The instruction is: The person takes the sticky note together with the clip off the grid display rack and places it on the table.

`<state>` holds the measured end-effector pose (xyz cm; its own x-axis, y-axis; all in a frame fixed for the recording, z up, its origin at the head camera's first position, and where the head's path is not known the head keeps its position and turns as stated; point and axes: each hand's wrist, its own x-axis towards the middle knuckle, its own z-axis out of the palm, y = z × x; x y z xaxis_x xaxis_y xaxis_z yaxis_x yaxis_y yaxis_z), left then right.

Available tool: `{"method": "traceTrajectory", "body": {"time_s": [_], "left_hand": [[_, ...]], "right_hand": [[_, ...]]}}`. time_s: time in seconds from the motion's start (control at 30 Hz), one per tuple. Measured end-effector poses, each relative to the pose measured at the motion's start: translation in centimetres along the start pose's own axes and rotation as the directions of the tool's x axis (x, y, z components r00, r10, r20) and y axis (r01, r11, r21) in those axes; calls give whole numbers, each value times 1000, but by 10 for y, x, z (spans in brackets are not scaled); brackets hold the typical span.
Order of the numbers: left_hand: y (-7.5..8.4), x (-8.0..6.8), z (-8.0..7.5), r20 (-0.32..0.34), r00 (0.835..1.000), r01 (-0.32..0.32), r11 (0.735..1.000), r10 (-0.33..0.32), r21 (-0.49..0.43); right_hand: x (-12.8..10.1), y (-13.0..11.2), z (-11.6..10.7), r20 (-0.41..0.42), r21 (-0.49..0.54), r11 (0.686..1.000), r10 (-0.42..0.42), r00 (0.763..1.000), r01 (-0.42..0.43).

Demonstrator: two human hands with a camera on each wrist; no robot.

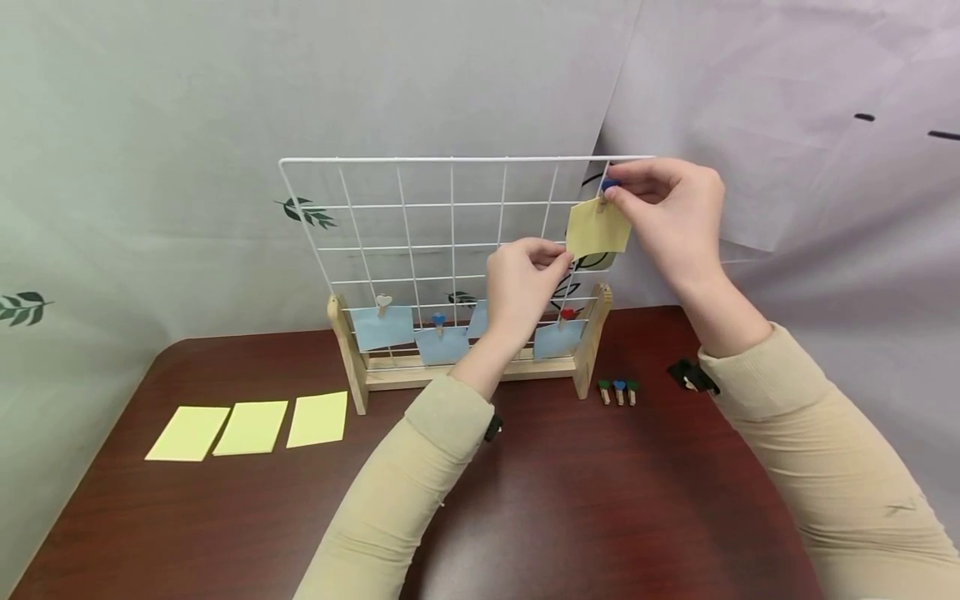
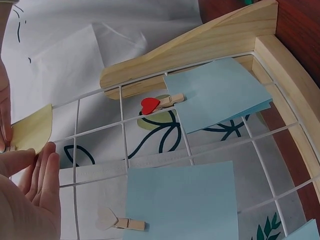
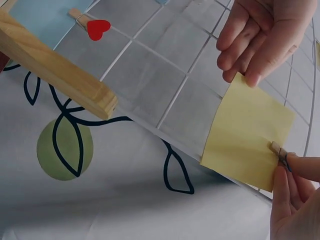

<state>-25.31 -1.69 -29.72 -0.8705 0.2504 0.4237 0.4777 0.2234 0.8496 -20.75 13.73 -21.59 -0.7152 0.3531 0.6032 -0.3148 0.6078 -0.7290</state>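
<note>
A yellow sticky note (image 1: 592,232) lies against the upper right of a white wire grid (image 1: 452,206). At its lower left corner, my left hand (image 1: 521,287) pinches the paper between thumb and fingers. My right hand (image 1: 678,217) pinches a small wooden clothespin (image 3: 278,148) with a blue top, which sits on the note's upper edge. Lower on the grid, blue notes (image 1: 382,327) hang from clothespins with a white heart (image 1: 384,301), a blue heart (image 1: 438,319) and a red heart (image 2: 150,105). My left forearm hides part of the lower grid.
Wooden feet (image 1: 348,354) hold the grid upright on a dark red table (image 1: 570,500). Three yellow note stacks (image 1: 251,427) lie at the left. Right of the stand lie three clothespins (image 1: 618,392) with green and blue tops. A pale cloth (image 1: 480,75) hangs behind.
</note>
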Motion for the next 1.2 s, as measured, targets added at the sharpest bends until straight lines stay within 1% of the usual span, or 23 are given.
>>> {"method": "traceTrajectory", "body": {"time_s": [0.1, 0.33, 0.63, 0.9, 1.03, 1.2], "left_hand": [[1, 0, 0, -5, 1000, 4, 1000, -4, 13], [2, 1, 1, -6, 1000, 9, 1000, -9, -15], [0, 2, 2, -6, 1000, 12, 1000, -12, -9], [-2, 1, 0, 2, 1000, 6, 1000, -6, 6], [-3, 0, -1, 8, 1000, 5, 1000, -6, 24], [-4, -1, -4, 15, 1000, 13, 1000, -13, 3]], "right_hand": [[-1, 0, 1, -18, 23, 1000, 2, 1000, -2], [0, 1, 1, -44, 83, 997, 16, 999, -12], [2, 1, -1, -54, 103, 994, 47, 997, -41], [4, 0, -5, -59, 106, 990, 102, 993, -95], [4, 0, -7, -61, 135, 985, 119, 991, -110], [3, -1, -7, -62, 181, 977, 128, 990, -115]]}}
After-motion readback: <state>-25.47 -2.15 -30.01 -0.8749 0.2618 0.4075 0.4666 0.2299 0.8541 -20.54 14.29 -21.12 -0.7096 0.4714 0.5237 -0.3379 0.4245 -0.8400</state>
